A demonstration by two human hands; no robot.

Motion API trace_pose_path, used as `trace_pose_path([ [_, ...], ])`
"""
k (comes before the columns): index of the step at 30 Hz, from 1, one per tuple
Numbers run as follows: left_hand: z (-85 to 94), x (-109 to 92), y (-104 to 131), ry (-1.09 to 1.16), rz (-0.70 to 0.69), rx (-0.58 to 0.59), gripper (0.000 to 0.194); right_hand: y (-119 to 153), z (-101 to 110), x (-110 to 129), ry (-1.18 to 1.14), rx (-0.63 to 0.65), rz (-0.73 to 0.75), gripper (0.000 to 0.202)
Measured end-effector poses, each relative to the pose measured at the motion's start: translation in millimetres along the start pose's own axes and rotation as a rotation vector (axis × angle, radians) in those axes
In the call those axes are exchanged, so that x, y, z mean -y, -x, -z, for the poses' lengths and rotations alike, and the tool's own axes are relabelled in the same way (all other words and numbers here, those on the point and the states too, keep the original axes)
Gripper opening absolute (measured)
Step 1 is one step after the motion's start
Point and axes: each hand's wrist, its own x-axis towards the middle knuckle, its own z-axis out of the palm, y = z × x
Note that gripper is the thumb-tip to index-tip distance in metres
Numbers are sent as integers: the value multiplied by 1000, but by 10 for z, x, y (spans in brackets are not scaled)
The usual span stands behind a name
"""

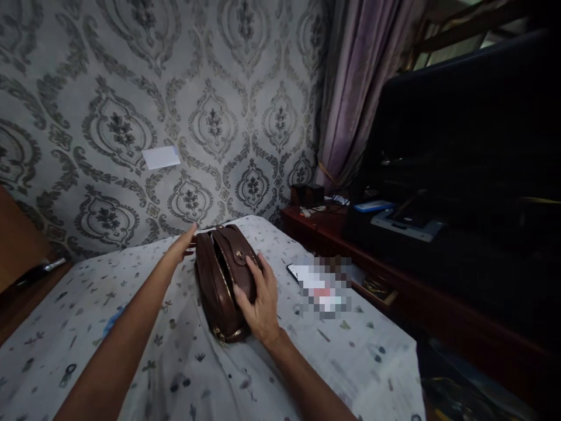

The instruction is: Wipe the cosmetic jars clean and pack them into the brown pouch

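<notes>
A brown leather handbag (236, 251) with gold-coloured zips lies on a white patterned sheet (175, 362). Its zip is partly undone, leaving a narrow dark gap along the top; the contents cannot be seen. My right hand (262, 301) grips the bag's right side, thumb by the zip edge and fingers spread over the panel near a round stud. At the bag's far left corner is my left hand (183, 242), its fingers stretched out and partly hidden behind the bag; whether they touch it I cannot tell.
A phone (302, 280), partly blurred out, lies right of the bag. Beyond the bed's right edge stands a dark red desk (324, 225) with an open drawer (377, 289), small black boxes (307, 194) and cables. Patterned wallpaper (214, 117) rises behind; a wooden piece (21, 240) is at left.
</notes>
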Motion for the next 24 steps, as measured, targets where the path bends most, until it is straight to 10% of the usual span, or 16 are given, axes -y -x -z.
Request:
trace_pose_path([
  [11, -55, -94, -464, -69, 270, 137, 27, 9, -10, -6, 12, -4, 5, 57],
  [24, -151, -59, -347, 36, 113, -23, 30, -5, -27, 9, 16, -33, 2, 54],
])
